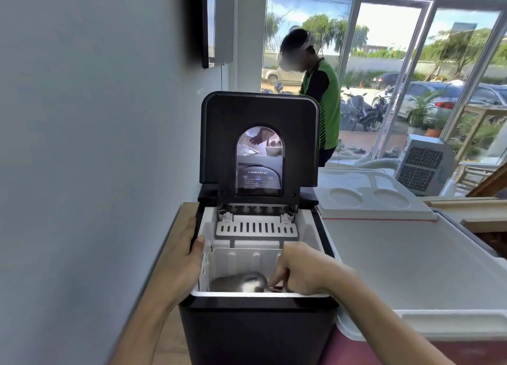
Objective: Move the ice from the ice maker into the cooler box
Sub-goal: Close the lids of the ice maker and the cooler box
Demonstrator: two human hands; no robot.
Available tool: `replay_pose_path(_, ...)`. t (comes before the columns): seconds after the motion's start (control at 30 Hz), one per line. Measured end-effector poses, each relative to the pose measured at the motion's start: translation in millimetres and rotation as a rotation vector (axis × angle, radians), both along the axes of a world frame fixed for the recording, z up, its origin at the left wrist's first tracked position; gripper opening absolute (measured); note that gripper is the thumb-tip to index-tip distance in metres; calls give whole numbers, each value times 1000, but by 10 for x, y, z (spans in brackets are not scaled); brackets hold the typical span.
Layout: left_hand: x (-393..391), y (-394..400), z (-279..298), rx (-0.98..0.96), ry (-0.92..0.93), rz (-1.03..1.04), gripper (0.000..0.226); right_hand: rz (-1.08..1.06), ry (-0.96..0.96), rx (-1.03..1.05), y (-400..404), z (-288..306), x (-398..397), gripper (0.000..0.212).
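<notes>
The cooler box [411,255] fills the frame from 3 to 5 o'clock, its white lid [370,197] shut, with two round cup recesses at the far end. Just beside it, at the centre, stands the black ice maker [255,329] on the wooden counter [175,227], against the grey wall [96,118] at 9 o'clock. Its lid [260,139] is raised upright, the arched window in it reflecting the control panel. Inside, a white basket [241,263] sits under a slotted grey shovel plate [256,230].

The left hand [189,255] holds the ice maker's left rim at 8 o'clock, thumb hooked over the white inner edge and fingers down the outside. The right hand [299,268] reaches into the basket at 6 o'clock, fingers curled round the handle of a scoop [247,282], whose grey bowl lies low in the basket. Whether ice lies in the basket or scoop cannot be told; the spot is blurred.

At 12 o'clock a person in a green vest [326,96] stands before the windows.
</notes>
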State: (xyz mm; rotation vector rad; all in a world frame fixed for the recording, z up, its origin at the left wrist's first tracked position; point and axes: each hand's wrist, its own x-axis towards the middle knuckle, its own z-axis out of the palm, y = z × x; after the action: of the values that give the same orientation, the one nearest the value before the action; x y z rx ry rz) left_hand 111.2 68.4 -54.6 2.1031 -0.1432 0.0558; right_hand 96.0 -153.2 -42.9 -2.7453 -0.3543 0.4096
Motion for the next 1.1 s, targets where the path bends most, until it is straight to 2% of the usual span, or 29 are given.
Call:
replay_pose_path(0.17, 7, -24, 5, 178, -110, 16, 51, -207, -176, 104, 40, 53, -75, 25)
replay_pose_path(0.23, 68, -66, 81, 249, -183, -6, 53, -276, -369, 158, 20, 146, -40, 25)
replay_pose_path(0.33, 253, -202, 410, 251, -307, -24, 52, -365, -726, 210, -73, 427, 148, 25)
replay_pose_path(0.43, 598, -392, 869, 290, -486, -31, 52, -340, -944, 193, -109, 808, 466, 33)
replay_pose_path(0.6, 1336, -704, 1560, 485, -569, -34, 53, -307, -975, -57, -44, 1434, 1099, 52)
replay_pose_path(0.8, 1661, -871, 1815, 722, -432, -83, 53, -366, -735, -98, -66, 1643, 1583, 51)
replay_pose_path(0.9, 1679, -860, 1837, 715, -449, -77, 50, -374, -743, -137, -88, 1593, 1574, 49)
replay_pose_path(1.1, 1503, -805, 1741, 636, -629, -4, 47, -358, -933, -138, -41, 1506, 1362, 47)
